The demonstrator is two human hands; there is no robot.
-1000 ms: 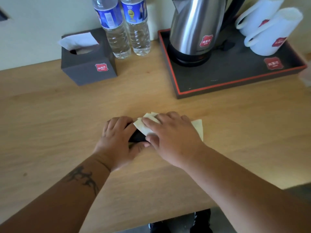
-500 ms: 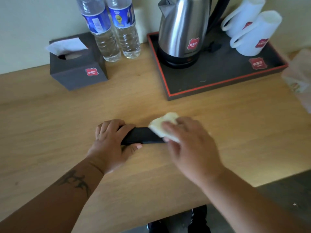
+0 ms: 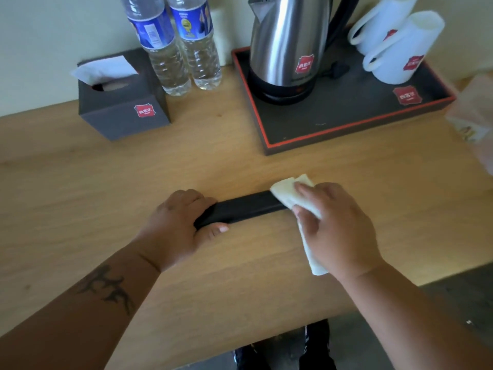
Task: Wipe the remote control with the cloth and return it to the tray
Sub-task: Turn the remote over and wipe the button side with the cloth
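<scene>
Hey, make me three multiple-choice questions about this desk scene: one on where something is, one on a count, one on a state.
1. Where is the remote control?
A. on the tray
B. on the wooden desk
C. on the tissue box

2. How many water bottles stand by the wall?
A. one
B. two
C. three

3. What is the right hand doing?
A. pressing the cloth on the remote's end
B. lifting the kettle
C. resting empty

Answers: B, the remote lies on the desk before the tray; B, two blue-labelled bottles; A, the cloth covers the remote's right end.

Soft, even daylight brightens the worktop; glare streaks the kettle. Shadows are faint. Edges bow with wide-angle distortion, and the whole view is slightly blurred.
</scene>
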